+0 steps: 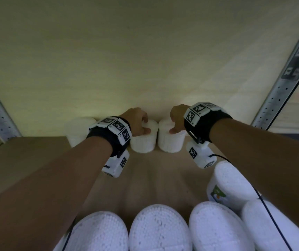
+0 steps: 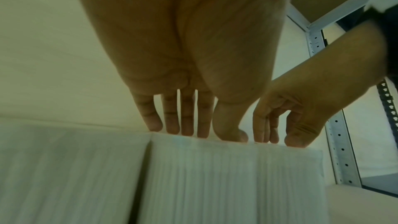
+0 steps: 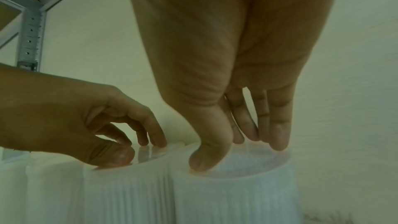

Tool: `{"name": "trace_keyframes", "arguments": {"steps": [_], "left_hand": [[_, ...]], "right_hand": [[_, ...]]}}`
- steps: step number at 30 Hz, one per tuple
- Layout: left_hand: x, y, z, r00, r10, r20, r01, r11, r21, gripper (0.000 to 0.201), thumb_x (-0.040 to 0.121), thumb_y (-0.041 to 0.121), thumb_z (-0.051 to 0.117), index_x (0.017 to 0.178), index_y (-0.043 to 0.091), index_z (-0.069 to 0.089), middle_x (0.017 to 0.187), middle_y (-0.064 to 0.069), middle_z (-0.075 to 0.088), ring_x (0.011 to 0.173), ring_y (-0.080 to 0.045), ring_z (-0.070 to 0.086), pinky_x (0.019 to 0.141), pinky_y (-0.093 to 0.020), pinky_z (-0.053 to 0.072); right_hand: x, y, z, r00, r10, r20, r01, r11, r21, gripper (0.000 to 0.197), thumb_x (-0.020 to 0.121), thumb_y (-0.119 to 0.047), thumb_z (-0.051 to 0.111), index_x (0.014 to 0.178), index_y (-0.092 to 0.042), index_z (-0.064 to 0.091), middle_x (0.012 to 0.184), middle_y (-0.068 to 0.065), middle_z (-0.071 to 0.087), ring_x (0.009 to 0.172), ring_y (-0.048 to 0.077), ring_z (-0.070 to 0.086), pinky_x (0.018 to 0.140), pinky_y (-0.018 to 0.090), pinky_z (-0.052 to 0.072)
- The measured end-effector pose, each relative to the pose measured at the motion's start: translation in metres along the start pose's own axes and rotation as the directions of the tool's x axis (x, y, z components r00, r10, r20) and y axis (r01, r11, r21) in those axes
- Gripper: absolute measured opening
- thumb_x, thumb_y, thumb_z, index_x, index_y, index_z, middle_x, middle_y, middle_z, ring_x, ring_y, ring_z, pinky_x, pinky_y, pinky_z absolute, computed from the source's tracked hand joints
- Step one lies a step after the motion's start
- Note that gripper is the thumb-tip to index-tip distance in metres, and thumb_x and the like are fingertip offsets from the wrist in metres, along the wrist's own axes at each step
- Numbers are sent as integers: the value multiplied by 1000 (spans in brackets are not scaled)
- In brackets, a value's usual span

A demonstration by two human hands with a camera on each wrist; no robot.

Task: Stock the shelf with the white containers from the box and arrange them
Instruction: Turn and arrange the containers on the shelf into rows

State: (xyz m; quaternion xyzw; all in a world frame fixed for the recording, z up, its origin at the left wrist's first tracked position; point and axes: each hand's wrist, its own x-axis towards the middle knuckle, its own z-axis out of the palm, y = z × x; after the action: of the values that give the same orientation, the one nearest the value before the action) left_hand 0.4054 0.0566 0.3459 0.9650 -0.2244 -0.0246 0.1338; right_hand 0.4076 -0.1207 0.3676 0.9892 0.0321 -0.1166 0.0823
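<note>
Now, from my remote seat, largest thing first:

Shelf board (image 1: pixel 27 160): tan wood, running back to a pale wall; grey perforated uprights stand at either side.

Near row (image 1: pixel 158 230): I count several white containers with dimpled tops along the shelf's front edge, side by side; one further right shows a green label.

Back row: three ribbed white containers stand upright against the wall. The left-hand one (image 1: pixel 76 131) sits partly behind my left wrist.

Middle container (image 1: pixel 143 142): upright, just beside its right neighbour, only a narrow gap between them.

Right container (image 1: pixel 170 141): upright at the wall, under my right hand.

Left hand (image 1: pixel 136 124): fingers pointing down, narrowly spread, tips and thumb set on the middle container's top rim. From the left wrist view the fingertips (image 2: pixel 172 129) touch the far edge. Whether it truly grips I cannot tell.

Right hand (image 1: pixel 178 120): fingers down, close together, thumb on the near rim of the right container, fingertips (image 3: pixel 277 142) on the far rim.
</note>
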Motion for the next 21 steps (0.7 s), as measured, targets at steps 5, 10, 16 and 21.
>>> {"name": "trace_keyframes", "arguments": {"steps": [5, 10, 16, 21], "left_hand": [[0, -1, 1, 1000, 4, -3, -4, 1000, -5, 47, 86, 33, 66, 123, 7, 56, 131, -11, 49, 117, -27, 52, 93, -30, 40], [0, 1, -1, 1000, 9, -1, -9, 1000, -3, 47, 85, 32, 67, 123, 6, 56, 131, -12, 50, 116, -27, 52, 92, -29, 41], [-2, 1, 0, 1000, 10, -11, -10, 1000, -5, 47, 86, 31, 66, 124, 6, 56, 131, -12, 50, 117, -27, 51, 92, -28, 40], [-1, 3, 0, 1000, 9, -7, -9, 1000, 0, 47, 86, 31, 66, 124, 6, 55, 131, -12, 49, 118, -27, 51, 91, -27, 39]], "right_hand": [[-2, 2, 1, 1000, -26, -8, 26, 1000, 11, 53, 76, -38, 74, 115, -4, 64, 117, 13, 66, 105, 31, 65, 94, 43, 53], [-4, 4, 1, 998, -57, -8, 58, 995, 83, 53, 82, -9, 66, 133, -11, 50, 138, 10, 51, 122, 30, 54, 103, 40, 47], [-10, 3, 0, 997, -74, -13, 75, 987, 144, 52, 86, 2, 54, 136, -12, 51, 144, 9, 45, 130, 28, 47, 100, 32, 43], [-7, 3, 4, 1000, 15, -19, -13, 995, 95, 63, 87, -47, 59, 136, -10, 47, 139, 10, 50, 125, 29, 51, 105, 39, 43]]}}
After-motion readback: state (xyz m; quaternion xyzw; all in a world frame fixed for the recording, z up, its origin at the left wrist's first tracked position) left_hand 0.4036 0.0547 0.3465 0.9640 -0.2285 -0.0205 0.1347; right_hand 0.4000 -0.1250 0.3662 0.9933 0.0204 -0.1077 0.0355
